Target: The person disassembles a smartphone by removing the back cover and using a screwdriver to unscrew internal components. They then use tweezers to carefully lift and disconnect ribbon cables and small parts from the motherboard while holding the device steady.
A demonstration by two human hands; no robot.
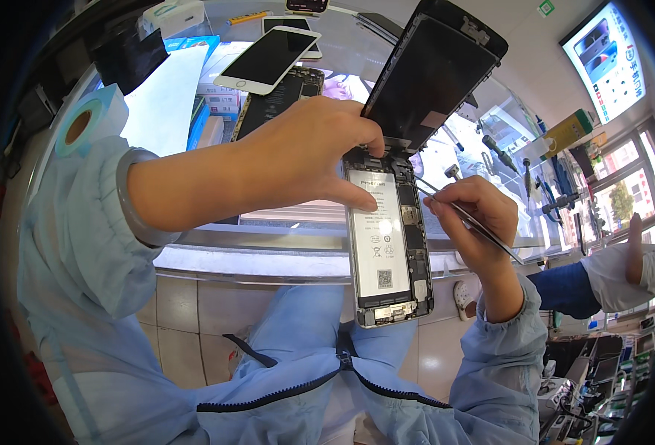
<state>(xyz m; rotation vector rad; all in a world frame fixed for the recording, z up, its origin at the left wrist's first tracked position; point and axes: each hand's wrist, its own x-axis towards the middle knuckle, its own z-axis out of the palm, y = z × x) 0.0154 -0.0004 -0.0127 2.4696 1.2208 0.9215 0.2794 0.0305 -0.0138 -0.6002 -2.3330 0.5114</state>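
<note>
An opened phone (416, 252) stands tilted near the counter's front edge, its white battery (379, 256) and inner boards bare. Its screen panel (431, 81) is folded up from the top end, dark inner side toward me. My left hand (320, 144) grips the phone at that end. The thumb presses on the battery, and a fingertip rests by the joint with the screen; the other fingers are partly hidden. Between the fingers of my right hand (479, 219) is a pair of thin metal tweezers (483, 231), its tip close to the phone's upper right edge.
On the glass counter (283, 268) beyond lie a white phone (270, 59), another opened phone body (279, 100) and a yellow pen (249, 18). A tape roll (82, 126) stands at left. Screwdrivers (499, 152) and pliers (557, 204) are at right. Another person (617, 274) is farther right.
</note>
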